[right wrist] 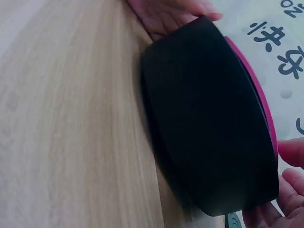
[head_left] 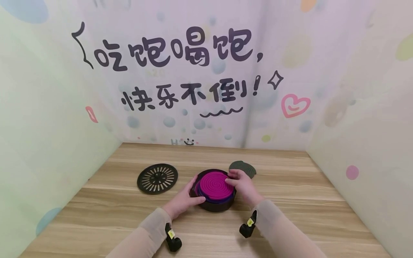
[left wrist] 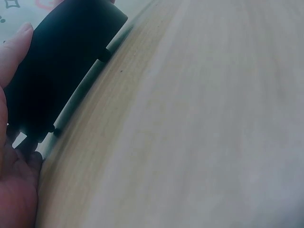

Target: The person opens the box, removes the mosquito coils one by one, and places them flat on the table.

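Matt black holder, ridged magenta coil, smooth wood-grain table

Wooden table carries black round holder, slotted lid, probably green coil.

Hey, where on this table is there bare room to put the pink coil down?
Bare wood lies along the back wall, on the table's right side, and left of the slotted lid. It is crowded mid-table: both hands, left and right, flank the black holder with the pink coil, the green coil behind.
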The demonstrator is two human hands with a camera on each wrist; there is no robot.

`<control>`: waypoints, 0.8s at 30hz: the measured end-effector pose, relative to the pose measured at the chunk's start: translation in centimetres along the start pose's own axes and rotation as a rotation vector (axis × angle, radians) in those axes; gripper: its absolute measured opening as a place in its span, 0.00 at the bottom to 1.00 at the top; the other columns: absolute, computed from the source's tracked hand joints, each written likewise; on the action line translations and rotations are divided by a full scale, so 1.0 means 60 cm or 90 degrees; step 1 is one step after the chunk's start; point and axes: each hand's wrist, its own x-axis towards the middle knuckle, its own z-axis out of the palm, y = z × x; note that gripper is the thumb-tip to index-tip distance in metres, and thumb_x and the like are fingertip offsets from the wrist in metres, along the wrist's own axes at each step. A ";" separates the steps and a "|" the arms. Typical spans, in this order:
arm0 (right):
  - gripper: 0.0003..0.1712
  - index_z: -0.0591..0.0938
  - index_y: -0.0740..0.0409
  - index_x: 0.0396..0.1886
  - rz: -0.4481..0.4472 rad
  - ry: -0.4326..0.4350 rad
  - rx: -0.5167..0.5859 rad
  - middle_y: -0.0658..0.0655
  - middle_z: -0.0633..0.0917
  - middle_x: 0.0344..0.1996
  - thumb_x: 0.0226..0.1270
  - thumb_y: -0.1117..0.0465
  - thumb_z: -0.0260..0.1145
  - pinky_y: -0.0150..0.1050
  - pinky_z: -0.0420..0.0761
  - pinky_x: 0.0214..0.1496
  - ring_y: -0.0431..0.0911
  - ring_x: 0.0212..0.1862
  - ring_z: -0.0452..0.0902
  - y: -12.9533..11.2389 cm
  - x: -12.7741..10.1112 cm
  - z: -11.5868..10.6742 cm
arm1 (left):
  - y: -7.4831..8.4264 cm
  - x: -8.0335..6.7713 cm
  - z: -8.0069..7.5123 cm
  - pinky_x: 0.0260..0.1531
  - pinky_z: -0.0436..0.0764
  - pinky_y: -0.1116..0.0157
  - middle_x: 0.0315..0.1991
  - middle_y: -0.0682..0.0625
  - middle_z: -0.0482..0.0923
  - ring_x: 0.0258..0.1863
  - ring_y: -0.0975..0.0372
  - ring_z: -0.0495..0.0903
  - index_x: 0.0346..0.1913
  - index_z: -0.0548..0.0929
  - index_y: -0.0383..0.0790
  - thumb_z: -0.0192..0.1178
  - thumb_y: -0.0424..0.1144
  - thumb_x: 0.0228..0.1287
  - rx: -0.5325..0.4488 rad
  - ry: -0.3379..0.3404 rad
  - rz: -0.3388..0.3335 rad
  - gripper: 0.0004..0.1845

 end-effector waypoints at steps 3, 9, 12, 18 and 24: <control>0.31 0.66 0.71 0.66 -0.008 0.003 -0.031 0.71 0.74 0.60 0.65 0.67 0.64 0.54 0.67 0.65 0.60 0.65 0.66 -0.002 -0.001 0.001 | -0.003 0.002 -0.001 0.70 0.47 0.47 0.75 0.39 0.48 0.74 0.47 0.46 0.77 0.48 0.48 0.72 0.45 0.54 0.001 -0.002 -0.002 0.53; 0.31 0.67 0.70 0.66 -0.007 0.003 -0.058 0.68 0.74 0.61 0.64 0.68 0.65 0.52 0.67 0.66 0.59 0.66 0.65 0.001 0.000 0.005 | -0.005 0.004 -0.002 0.70 0.47 0.47 0.75 0.39 0.48 0.73 0.47 0.46 0.77 0.48 0.48 0.72 0.46 0.53 -0.003 -0.004 -0.004 0.54; 0.32 0.67 0.70 0.66 -0.008 0.002 -0.065 0.68 0.74 0.62 0.63 0.69 0.65 0.52 0.66 0.66 0.59 0.66 0.65 0.003 0.001 0.007 | -0.005 0.004 -0.001 0.70 0.47 0.47 0.75 0.39 0.48 0.73 0.47 0.46 0.77 0.48 0.48 0.72 0.46 0.54 -0.007 -0.005 -0.005 0.54; 0.35 0.67 0.68 0.67 -0.006 -0.001 -0.081 0.67 0.74 0.62 0.61 0.68 0.68 0.51 0.64 0.67 0.58 0.67 0.64 0.004 0.002 0.009 | -0.005 0.003 0.000 0.69 0.48 0.46 0.75 0.39 0.47 0.73 0.47 0.46 0.77 0.47 0.47 0.72 0.46 0.54 -0.007 -0.007 -0.006 0.55; 0.35 0.68 0.68 0.66 -0.006 0.002 -0.102 0.66 0.74 0.62 0.60 0.67 0.69 0.53 0.64 0.67 0.59 0.67 0.64 0.004 0.001 0.010 | -0.002 0.002 0.000 0.69 0.48 0.46 0.75 0.39 0.48 0.73 0.47 0.47 0.77 0.48 0.47 0.72 0.47 0.53 0.006 -0.003 -0.001 0.55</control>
